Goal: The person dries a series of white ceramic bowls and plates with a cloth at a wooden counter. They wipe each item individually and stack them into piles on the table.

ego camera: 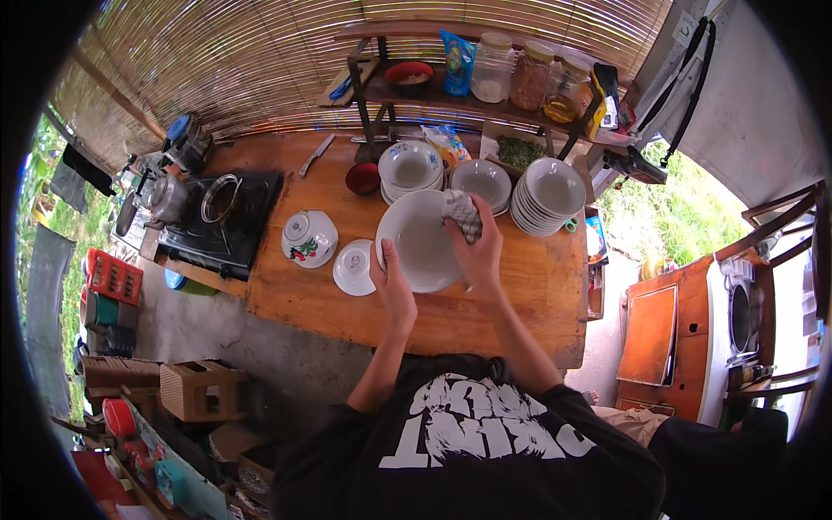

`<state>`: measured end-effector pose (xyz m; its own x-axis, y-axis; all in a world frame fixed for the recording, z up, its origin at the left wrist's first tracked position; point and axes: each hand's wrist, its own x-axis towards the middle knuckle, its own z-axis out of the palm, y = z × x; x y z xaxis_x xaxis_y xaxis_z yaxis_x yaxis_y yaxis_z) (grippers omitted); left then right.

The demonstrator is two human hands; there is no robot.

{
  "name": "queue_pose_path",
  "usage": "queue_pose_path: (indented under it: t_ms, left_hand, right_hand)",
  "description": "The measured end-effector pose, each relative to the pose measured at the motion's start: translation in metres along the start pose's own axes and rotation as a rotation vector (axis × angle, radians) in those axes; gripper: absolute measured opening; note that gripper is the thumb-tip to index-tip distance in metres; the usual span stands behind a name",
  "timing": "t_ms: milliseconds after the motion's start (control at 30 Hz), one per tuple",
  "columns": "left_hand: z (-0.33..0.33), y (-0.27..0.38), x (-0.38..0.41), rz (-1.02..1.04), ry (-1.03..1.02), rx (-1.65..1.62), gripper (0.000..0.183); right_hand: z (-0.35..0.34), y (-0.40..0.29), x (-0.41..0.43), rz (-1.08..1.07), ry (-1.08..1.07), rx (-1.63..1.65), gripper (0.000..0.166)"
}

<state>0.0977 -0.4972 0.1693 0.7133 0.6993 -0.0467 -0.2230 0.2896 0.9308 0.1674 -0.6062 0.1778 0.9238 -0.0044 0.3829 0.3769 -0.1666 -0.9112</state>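
Note:
My left hand (395, 286) grips the near left rim of a large white bowl (419, 250), thumb over the edge. A grey checked cloth (463, 216) is bunched in my right hand (482, 250), pressed to the bowl's right rim. The bowl is held above the wooden table (507, 318), its inside facing me. Left of it lie a small white saucer (354, 268) and an upturned bowl with a rooster picture (310, 239). Behind stand a stack of flower-patterned bowls (411, 164), a middle stack of white bowls (481, 183) and a right stack of white dishes (554, 188).
A gas stove (221, 224) with a kettle (169, 198) is at the left. A knife (317, 155) and a small red bowl (363, 179) lie toward the back. Jars (533, 77) stand on a raised shelf (455, 97). Another person's leg (630, 422) shows at the lower right.

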Motion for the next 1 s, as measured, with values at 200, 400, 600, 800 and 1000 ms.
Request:
queue_pose_path:
  t_ms: [200, 400, 600, 800, 1000]
  left_hand:
    - [-0.034, -0.013, -0.005, -0.131, -0.255, 0.070, 0.029]
    - [-0.039, 0.034, 0.013, -0.327, -0.690, 0.233, 0.042]
    - [-0.030, 0.042, 0.029, -0.265, -0.892, 0.377, 0.042]
    - [-0.014, 0.028, 0.012, -0.100, -0.439, 0.240, 0.048]
    - [-0.022, -0.019, -0.019, -0.092, -0.133, 0.103, 0.036]
  right_hand:
    - [-0.010, 0.035, -0.025, 0.141, 0.015, 0.068, 0.047]
    - [-0.061, -0.029, 0.021, -0.308, -0.541, -0.206, 0.051]
    - [-0.059, -0.063, 0.043, -0.409, -0.762, -0.303, 0.054]
    - [-0.038, -0.023, 0.023, -0.142, -0.258, -0.093, 0.048]
    - [-0.007, 0.039, -0.046, 0.232, 0.098, 0.012, 0.046]
